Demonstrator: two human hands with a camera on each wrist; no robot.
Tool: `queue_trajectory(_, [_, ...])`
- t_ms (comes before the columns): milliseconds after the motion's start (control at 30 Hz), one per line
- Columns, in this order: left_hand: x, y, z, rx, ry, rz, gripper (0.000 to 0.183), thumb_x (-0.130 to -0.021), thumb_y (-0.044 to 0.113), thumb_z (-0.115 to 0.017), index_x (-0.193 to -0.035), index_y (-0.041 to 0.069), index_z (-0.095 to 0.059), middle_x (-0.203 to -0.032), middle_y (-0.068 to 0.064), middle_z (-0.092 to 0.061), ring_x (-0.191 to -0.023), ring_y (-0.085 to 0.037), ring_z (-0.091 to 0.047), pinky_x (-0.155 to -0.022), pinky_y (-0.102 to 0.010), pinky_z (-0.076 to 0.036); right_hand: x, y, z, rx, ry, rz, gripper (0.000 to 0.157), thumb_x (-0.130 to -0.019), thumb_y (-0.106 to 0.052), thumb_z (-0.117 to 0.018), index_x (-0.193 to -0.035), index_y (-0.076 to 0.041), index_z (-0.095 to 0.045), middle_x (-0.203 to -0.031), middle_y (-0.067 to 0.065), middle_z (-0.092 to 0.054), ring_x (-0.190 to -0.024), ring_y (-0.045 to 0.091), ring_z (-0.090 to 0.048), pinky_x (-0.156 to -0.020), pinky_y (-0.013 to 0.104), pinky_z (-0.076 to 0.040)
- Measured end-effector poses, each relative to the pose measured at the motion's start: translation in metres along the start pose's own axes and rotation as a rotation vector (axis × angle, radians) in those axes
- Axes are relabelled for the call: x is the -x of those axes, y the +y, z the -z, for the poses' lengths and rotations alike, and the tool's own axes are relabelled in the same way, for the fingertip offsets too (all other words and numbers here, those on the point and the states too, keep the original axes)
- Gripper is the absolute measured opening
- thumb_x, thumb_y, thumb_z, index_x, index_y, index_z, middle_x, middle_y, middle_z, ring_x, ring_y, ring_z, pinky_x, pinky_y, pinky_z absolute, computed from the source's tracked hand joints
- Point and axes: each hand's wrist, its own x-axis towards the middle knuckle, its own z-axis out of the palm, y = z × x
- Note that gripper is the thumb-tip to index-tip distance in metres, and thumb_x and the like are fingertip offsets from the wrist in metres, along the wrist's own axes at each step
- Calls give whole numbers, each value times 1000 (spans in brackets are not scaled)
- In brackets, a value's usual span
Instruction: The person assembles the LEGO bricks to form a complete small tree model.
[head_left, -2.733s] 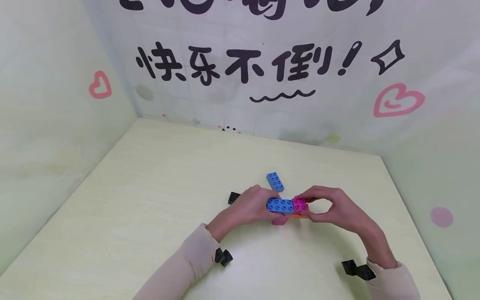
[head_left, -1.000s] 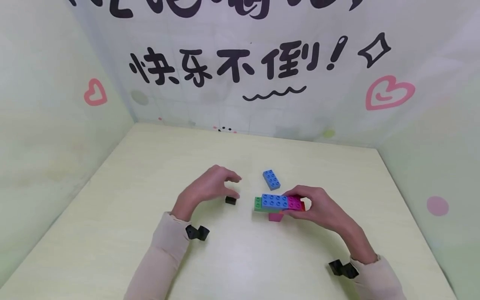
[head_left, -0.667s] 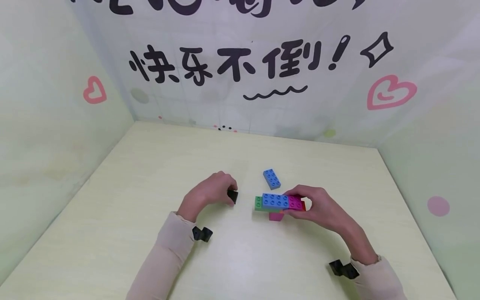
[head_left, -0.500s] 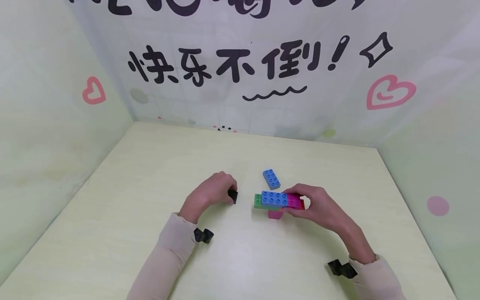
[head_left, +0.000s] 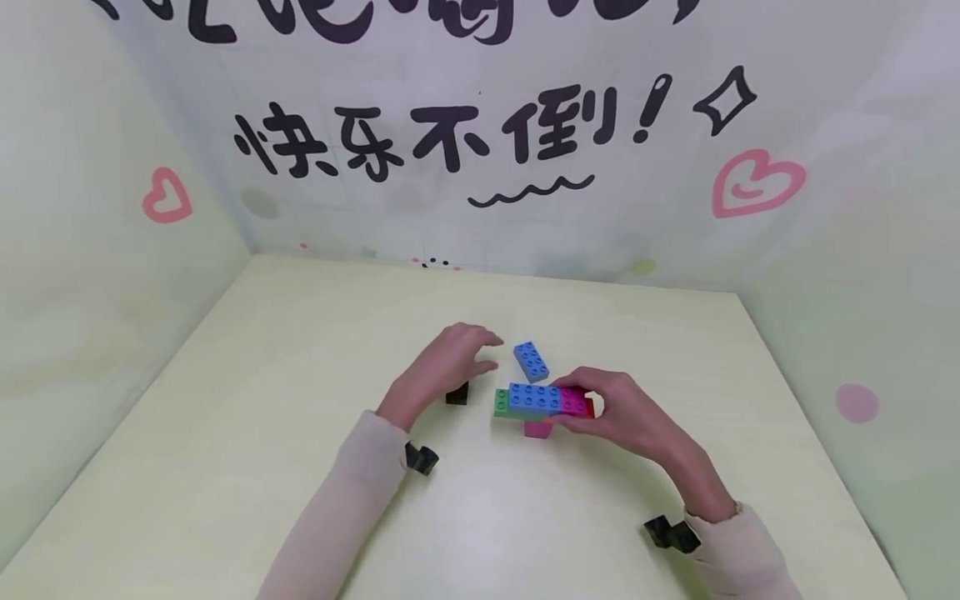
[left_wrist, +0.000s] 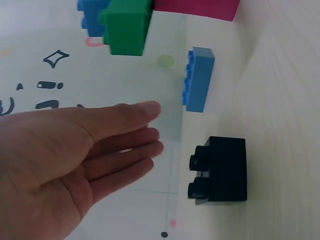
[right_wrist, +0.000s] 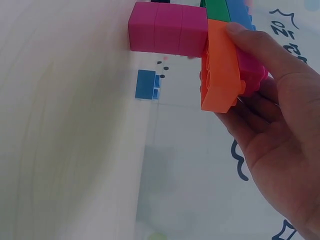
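My right hand point(head_left: 630, 417) grips a structure of toy building bricks at its right end, pinching the magenta brick point(head_left: 572, 402) and the orange brick point(right_wrist: 220, 70). Its top row also has a blue brick point(head_left: 534, 398); a green brick point(head_left: 501, 403) sticks out below at the left. Beneath is a column of several magenta bricks point(right_wrist: 167, 29). My left hand point(head_left: 442, 367), fingers extended and thumb apart, holds nothing above the table. It is near a loose blue brick point(left_wrist: 201, 80) and a black brick point(left_wrist: 227, 170), both on the table and untouched.
The pale wooden table point(head_left: 480, 517) is bounded by a printed back wall point(head_left: 450, 217) and side walls. The loose blue brick lies just behind the structure; the black one is left of it, partly covered by my left wrist in the head view.
My left hand went from the structure to the black brick, took hold of it, then let go and moved up and right toward the loose blue brick. My right hand keeps its grip.
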Motion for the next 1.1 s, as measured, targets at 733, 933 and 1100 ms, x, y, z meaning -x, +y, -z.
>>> queue_trajectory(733, [-18,5,-14,375,150,50,38,-79,31,-83,-112,16,-72,-102,8,-69,-91,-9,-63,-83,-28,-51,3,4,0,-35,-18,-34,41,-79,-22,-84,-117,-14,-68,-97,-11,-64,-84,11,-58,-71,32,-54])
queue_trajectory(933, [21,32,10,497,207,-110,39,-78,37,-83,-112,19,-73,-102,13,-69,-90,-10,-66,-83,-31,-53,5,5,-3,-56,18,-31,41,-76,-14,-86,-114,-14,-68,-95,-11,-64,-84,13,-59,-70,34,-54])
queue_trajectory(1100, [36,51,9,388,168,-233,37,-79,28,-84,-111,12,-73,-101,8,-69,-88,-8,-64,-79,-21,-51,3,6,-3,-60,37,-2,38,-74,-13,-87,-106,-16,-68,-91,-12,-64,-80,13,-58,-66,33,-53])
